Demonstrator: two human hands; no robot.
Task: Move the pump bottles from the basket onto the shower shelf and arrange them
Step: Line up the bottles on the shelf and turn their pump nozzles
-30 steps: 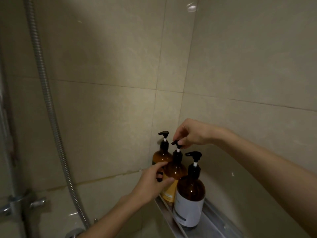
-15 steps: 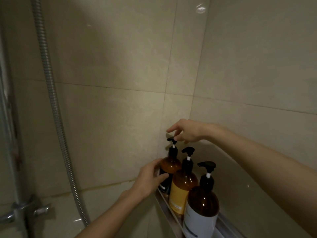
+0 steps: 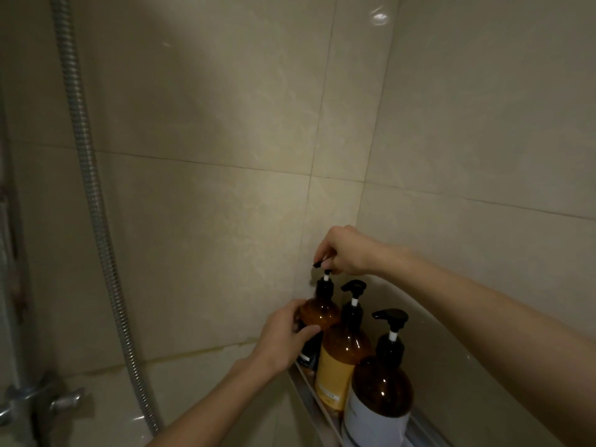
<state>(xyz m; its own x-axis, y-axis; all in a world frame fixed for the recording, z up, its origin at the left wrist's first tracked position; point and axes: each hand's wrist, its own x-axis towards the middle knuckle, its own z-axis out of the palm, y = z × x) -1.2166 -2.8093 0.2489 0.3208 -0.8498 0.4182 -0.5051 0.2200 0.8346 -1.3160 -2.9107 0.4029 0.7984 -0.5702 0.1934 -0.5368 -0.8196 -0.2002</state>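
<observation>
Three amber pump bottles stand in a row on the metal shower shelf [image 3: 311,403] in the wall corner. The far bottle [image 3: 321,312] has a dark label; my left hand [image 3: 285,340] wraps its body from the left, and my right hand [image 3: 346,250] pinches its black pump head from above. The middle bottle [image 3: 343,359] carries a yellow label. The near bottle [image 3: 380,391] has a white label and is cut off by the frame's lower edge. All three stand upright. No basket is in view.
Beige tiled walls meet in a corner behind the bottles. A ribbed metal shower hose [image 3: 93,201] hangs down the left side. A chrome mixer valve [image 3: 35,403] sits at lower left.
My right hand went from the middle bottle's pump to the far bottle's pump and closed on it. My left hand shifted from the middle bottle to the far bottle's body. The view tilted up.
</observation>
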